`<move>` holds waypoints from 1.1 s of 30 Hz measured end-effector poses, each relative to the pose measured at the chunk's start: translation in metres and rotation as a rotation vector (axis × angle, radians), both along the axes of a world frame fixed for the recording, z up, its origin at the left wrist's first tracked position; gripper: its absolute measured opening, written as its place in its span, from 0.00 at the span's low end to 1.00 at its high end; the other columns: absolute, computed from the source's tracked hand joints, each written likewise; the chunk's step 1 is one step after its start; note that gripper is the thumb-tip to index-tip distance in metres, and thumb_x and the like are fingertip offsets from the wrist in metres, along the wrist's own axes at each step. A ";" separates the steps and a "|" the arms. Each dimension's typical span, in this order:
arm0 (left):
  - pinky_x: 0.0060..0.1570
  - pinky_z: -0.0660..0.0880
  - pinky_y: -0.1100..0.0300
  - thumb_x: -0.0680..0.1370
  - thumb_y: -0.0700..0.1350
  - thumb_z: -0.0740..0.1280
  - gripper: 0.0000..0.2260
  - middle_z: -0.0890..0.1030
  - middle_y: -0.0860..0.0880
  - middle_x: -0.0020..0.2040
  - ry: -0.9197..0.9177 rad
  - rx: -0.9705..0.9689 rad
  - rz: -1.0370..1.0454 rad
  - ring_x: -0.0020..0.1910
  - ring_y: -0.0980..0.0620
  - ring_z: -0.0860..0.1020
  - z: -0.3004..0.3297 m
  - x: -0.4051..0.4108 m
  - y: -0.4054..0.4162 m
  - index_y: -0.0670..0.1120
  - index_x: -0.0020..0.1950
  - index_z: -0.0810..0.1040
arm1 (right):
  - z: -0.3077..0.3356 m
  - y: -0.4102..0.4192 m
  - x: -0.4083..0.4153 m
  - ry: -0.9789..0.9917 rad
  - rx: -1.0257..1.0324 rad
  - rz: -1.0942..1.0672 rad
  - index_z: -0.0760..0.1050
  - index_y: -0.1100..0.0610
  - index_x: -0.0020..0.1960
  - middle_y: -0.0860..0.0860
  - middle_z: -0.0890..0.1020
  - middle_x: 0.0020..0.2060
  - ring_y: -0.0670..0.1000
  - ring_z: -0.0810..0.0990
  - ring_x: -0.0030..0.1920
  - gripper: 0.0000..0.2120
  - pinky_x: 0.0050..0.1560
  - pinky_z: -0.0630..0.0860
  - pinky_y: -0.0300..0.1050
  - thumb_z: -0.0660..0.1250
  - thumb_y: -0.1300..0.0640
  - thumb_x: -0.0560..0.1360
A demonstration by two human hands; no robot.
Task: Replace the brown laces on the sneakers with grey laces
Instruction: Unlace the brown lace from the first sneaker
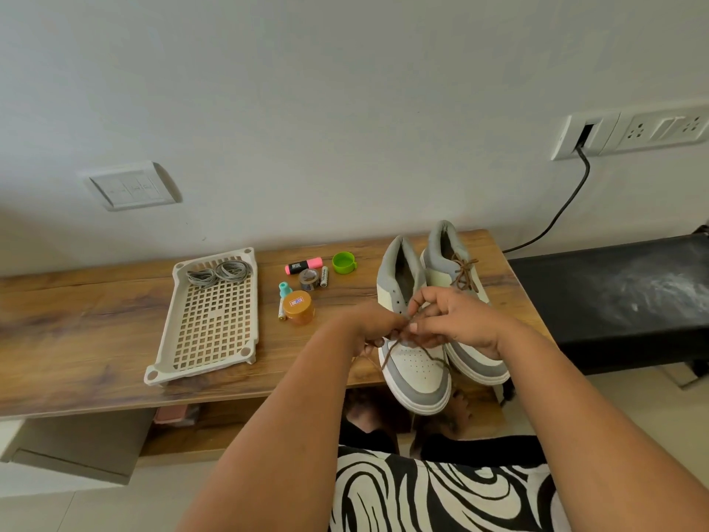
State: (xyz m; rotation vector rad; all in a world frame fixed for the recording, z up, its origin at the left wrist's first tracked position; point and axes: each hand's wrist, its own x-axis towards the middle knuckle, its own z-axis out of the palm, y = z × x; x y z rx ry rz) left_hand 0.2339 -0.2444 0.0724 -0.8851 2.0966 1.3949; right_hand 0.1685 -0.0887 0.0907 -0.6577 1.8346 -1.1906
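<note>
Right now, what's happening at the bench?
A person is unlacing the nearer grey-and-white sneaker on the wooden bench. Both the left hand and the right hand pinch its thin brown lace, already out of the upper eyelets. The second grey-and-white sneaker beside it is still tied with a brown lace. Coiled grey laces wait in the beige perforated plastic tray, untouched.

Soft, even daylight fills the scene, bright on the pale wall (345, 90) and without hard shadows. The wide lens bends straight lines near the edges, so the wooden shelf (96, 320) curves and the wall sockets (633, 132) tilt. The near forearms look stretched and slightly soft; the black bench (614, 297) shows a dull whitish sheen.
</note>
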 end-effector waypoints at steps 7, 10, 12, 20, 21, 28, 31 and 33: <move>0.60 0.73 0.51 0.77 0.49 0.66 0.20 0.76 0.43 0.64 -0.205 -0.598 -0.251 0.62 0.44 0.74 0.000 0.008 -0.028 0.43 0.67 0.74 | -0.025 0.002 -0.011 0.387 0.445 -0.190 0.75 0.56 0.50 0.52 0.85 0.35 0.48 0.84 0.33 0.10 0.38 0.80 0.42 0.65 0.49 0.79; 0.62 0.74 0.50 0.74 0.50 0.70 0.22 0.76 0.43 0.64 -0.257 -0.585 -0.329 0.61 0.44 0.75 -0.002 0.010 -0.033 0.44 0.67 0.74 | -0.033 -0.003 -0.013 0.367 0.380 -0.263 0.78 0.59 0.46 0.52 0.84 0.34 0.47 0.82 0.32 0.17 0.41 0.79 0.42 0.65 0.45 0.79; 0.62 0.73 0.50 0.74 0.47 0.71 0.22 0.76 0.45 0.63 -0.139 -0.555 -0.367 0.61 0.44 0.74 -0.001 0.008 -0.027 0.45 0.67 0.74 | -0.037 -0.008 -0.012 0.369 0.350 -0.280 0.79 0.60 0.42 0.52 0.84 0.33 0.48 0.82 0.35 0.21 0.45 0.80 0.46 0.65 0.41 0.77; 0.56 0.77 0.47 0.72 0.33 0.62 0.30 0.75 0.48 0.61 0.328 -0.556 -0.416 0.55 0.48 0.74 0.005 -0.001 -0.009 0.59 0.68 0.67 | -0.047 -0.018 -0.007 0.289 0.333 -0.363 0.73 0.57 0.37 0.51 0.78 0.33 0.48 0.76 0.35 0.19 0.35 0.70 0.42 0.73 0.43 0.71; 0.55 0.77 0.48 0.73 0.33 0.62 0.30 0.76 0.49 0.60 0.307 -0.572 -0.441 0.54 0.48 0.75 0.005 -0.001 -0.007 0.59 0.69 0.66 | -0.047 -0.018 -0.008 0.264 0.333 -0.351 0.74 0.57 0.37 0.51 0.78 0.33 0.48 0.75 0.35 0.17 0.35 0.70 0.42 0.73 0.45 0.72; 0.54 0.77 0.52 0.75 0.36 0.64 0.24 0.78 0.49 0.59 0.300 -0.588 -0.394 0.54 0.49 0.76 0.002 0.000 -0.008 0.55 0.67 0.67 | -0.026 0.002 -0.015 0.022 0.336 -0.195 0.74 0.57 0.37 0.52 0.73 0.30 0.48 0.68 0.28 0.11 0.29 0.62 0.40 0.70 0.55 0.75; 0.54 0.75 0.54 0.75 0.34 0.63 0.24 0.78 0.49 0.59 0.303 -0.558 -0.387 0.56 0.49 0.75 0.003 0.001 -0.010 0.54 0.66 0.68 | -0.022 0.010 -0.015 -0.023 0.354 -0.155 0.76 0.58 0.40 0.51 0.76 0.32 0.47 0.70 0.30 0.09 0.29 0.65 0.39 0.71 0.54 0.75; 0.54 0.75 0.54 0.75 0.33 0.62 0.24 0.78 0.48 0.59 0.311 -0.551 -0.387 0.57 0.48 0.75 0.003 0.001 -0.010 0.53 0.67 0.68 | -0.028 0.007 -0.015 0.086 0.273 -0.297 0.78 0.58 0.45 0.51 0.81 0.38 0.48 0.76 0.35 0.12 0.36 0.71 0.41 0.70 0.48 0.76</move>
